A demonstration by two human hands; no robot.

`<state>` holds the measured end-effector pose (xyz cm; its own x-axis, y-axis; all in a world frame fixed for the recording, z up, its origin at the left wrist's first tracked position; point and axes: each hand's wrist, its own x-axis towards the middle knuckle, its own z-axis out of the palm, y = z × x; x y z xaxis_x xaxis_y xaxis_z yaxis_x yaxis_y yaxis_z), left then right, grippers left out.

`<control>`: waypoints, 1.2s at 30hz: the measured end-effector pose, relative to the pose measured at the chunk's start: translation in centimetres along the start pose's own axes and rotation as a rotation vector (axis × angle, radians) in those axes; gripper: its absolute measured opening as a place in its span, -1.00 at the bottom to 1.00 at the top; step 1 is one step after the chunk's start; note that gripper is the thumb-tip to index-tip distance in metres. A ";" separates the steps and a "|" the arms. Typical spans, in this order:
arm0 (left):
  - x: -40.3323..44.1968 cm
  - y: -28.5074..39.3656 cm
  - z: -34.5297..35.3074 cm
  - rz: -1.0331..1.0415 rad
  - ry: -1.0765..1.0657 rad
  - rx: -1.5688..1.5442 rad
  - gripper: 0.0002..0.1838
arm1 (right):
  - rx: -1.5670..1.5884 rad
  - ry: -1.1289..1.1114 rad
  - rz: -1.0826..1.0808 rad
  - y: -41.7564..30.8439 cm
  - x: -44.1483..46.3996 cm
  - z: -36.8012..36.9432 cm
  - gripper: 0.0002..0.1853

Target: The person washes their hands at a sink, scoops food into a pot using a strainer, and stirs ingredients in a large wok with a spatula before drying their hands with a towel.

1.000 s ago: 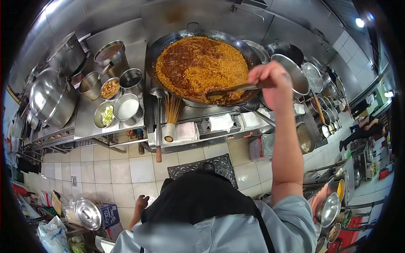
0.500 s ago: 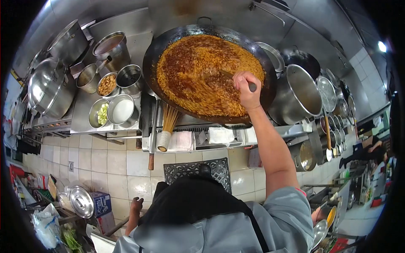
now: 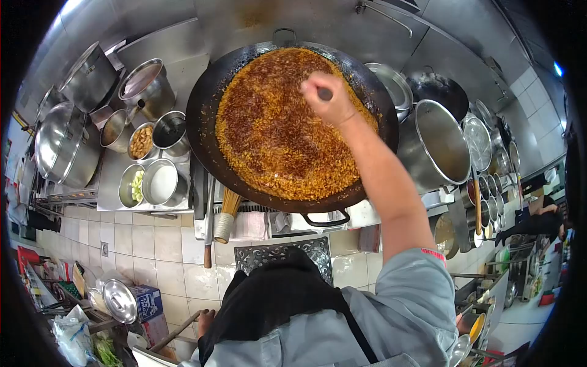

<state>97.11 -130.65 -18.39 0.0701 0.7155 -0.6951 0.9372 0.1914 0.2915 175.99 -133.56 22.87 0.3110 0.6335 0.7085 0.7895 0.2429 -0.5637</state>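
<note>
My right hand [image 3: 333, 101] is closed round the handle [image 3: 324, 93] of a cooking utensil, its butt end showing. The working end is hidden by my fist and the food. Beneath my forearm is a large black wok [image 3: 205, 137] with loop handles at front and back. Inside lies a heap of orange-yellow, grain-like food [image 3: 293, 134] with dark red-brown sauce over it. Low at my side, my left hand [image 3: 206, 321] is partly covered by the apron, near a brown bar [image 3: 175, 332]. Its fingers are too small and hidden to read.
Left of the wok stand metal pots with white contents [image 3: 164, 183], green pieces [image 3: 136, 186] and brown chunks [image 3: 142, 142]. A bamboo brush [image 3: 226, 217] hangs in front. On the right are a tall pot [image 3: 441, 144] and strainers [image 3: 477, 140]. Another person [image 3: 532, 217] is far right.
My right hand has moved up and left over the food with the utensil. The wok appears nearer and its front handle shows more. My left hand has come lower, closer to my body.
</note>
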 end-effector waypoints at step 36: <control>14.5 -3.3 -3.7 0.595 -0.287 0.314 -0.72 | 0.539 0.295 0.128 -31.0 -13.3 -15.3 -0.58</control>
<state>93.78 -118.46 -26.98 0.6443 0.4257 -0.6354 0.7635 -0.4069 0.5015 155.42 -160.76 37.38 0.5792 0.4716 0.6650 0.3823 0.5633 -0.7325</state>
